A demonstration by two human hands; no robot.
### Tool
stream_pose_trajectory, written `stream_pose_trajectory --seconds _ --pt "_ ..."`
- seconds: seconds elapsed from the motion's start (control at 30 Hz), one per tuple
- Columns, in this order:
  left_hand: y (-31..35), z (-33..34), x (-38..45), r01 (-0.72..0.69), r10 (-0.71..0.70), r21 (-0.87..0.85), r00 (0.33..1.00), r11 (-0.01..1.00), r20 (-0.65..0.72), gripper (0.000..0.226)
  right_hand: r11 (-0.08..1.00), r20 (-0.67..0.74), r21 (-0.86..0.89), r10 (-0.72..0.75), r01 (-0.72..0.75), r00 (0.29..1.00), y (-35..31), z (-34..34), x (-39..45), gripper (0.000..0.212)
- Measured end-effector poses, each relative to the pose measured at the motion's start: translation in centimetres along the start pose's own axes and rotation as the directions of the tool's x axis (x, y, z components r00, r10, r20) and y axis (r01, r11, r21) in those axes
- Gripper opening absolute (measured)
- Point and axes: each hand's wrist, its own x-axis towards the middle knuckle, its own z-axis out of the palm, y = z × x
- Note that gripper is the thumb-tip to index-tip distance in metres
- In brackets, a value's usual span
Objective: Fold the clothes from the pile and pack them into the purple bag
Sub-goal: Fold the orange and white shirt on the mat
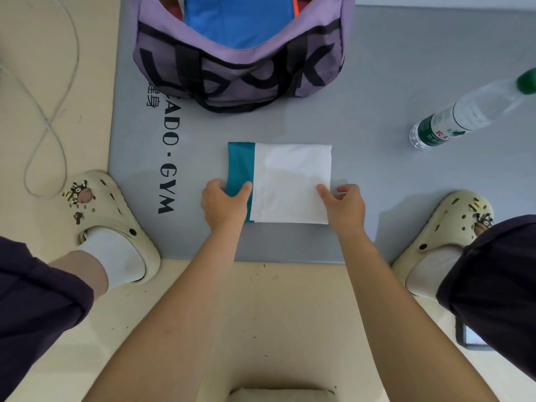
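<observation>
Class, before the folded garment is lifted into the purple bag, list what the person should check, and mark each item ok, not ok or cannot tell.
1. Folded garment lies flat and squared on the grey mat: ok.
2. Left hand grips its teal edge: ok.
3. Right hand pinches its white edge: ok.
4. Purple bag mouth open toward the person: ok.
5. Room left above the blue garment already inside: cannot tell.
6. Water bottle lies off the path to the bag: ok.

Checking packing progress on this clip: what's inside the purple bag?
The open purple bag shows a blue folded garment on top, with an orange edge beside it. Anything underneath is covered.
</observation>
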Motion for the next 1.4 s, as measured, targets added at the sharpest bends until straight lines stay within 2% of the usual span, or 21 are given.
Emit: stream_pose_trajectory --seconds 0.07,0.2,0.3,0.37,0.47,0.53,0.63,0.77,0.87,0.97,1.07,1.2,1.23,1.33,1.4 --pt "1.1 0.7 0.4 0.076 -0.076 0.013 0.994 0.997 0.080 0.064 1.000 0.024 -0.026 0.011 -0.010 1.000 -0.8 0.8 0.0 0.048" --pt "1.8 1.9 0.1 0.197 -0.193 0.000 0.958 0.980 0.213 0.069 0.989 0.042 -0.118 0.096 -0.091 0.994 -1.6 1.9 0.2 0.052" --pt "1.5 2.1 0.4 0.314 -0.260 -0.139 0.915 0.939 0.308 0.059 0.994 0.106 -0.040 0.102 -0.098 0.989 -2.1 1.8 0.4 0.034" --pt "1.4 1.4 0.6 0.408 -0.287 -0.216 0.853 0.887 0.436 0.051 0.993 0.152 0.068 0.082 -0.093 0.985 -2.3 1.2 0.2 0.027" --pt "1.7 -0.8 0.9 0.491 -0.222 -0.298 0.750 0.818 0.623 0.052 0.958 0.224 0.265 0.054 -0.114 0.973 -2.7 -0.5 -0.5 0.029" --pt "3.3 -3.0 0.9 0.464 -0.085 -0.413 0.739 0.784 0.669 0.039 0.913 0.294 0.390 -0.003 -0.117 0.956 -4.1 -1.9 -1.1 0.025" --pt "8.0 -6.7 1.2 0.333 0.143 -0.585 0.771 0.740 0.620 0.034 0.834 0.334 0.551 -0.174 -0.042 0.926 -9.4 -3.6 -1.4 0.029" --pt "14.9 -11.7 3.0 0.168 0.371 -0.757 0.792 0.632 0.486 0.033 0.729 0.255 0.671 -0.398 0.135 0.881 -18.7 -5.1 -0.9 0.029" --pt "18.6 -13.5 5.5 0.095 0.344 -0.739 0.841 0.667 0.418 0.029 0.749 0.234 0.638 -0.413 0.181 0.880 -24.3 -4.8 0.4 0.022" --pt "20.6 -12.9 8.3 0.079 0.263 -0.702 0.893 0.707 0.365 0.023 0.841 0.266 0.516 -0.339 0.164 0.902 -27.6 -3.3 2.8 0.032" --pt "21.2 -11.9 11.0 0.065 0.238 -0.662 0.903 0.746 0.357 0.023 0.897 0.347 0.426 -0.281 0.116 0.895 -29.2 -1.7 4.9 0.039" --pt "21.7 -11.4 14.2 -0.023 0.371 -0.744 0.877 0.668 0.306 0.028 0.815 0.394 0.564 -0.410 0.136 0.823 -30.1 -0.5 7.4 0.037" --pt "21.9 -11.1 15.0 -0.055 0.381 -0.741 0.881 0.670 0.280 0.028 0.809 0.385 0.570 -0.418 0.144 0.823 -30.2 -0.1 8.0 0.036" --pt "22.1 -9.6 16.8 -0.168 0.358 -0.614 0.912 0.771 0.200 0.025 0.872 0.299 0.427 -0.384 0.237 0.874 -30.9 1.4 9.9 0.036" --pt "22.0 -8.5 17.7 -0.216 0.365 -0.560 0.915 0.800 0.169 0.027 0.886 0.255 0.295 -0.434 0.358 0.864 -31.3 2.2 11.2 0.034"
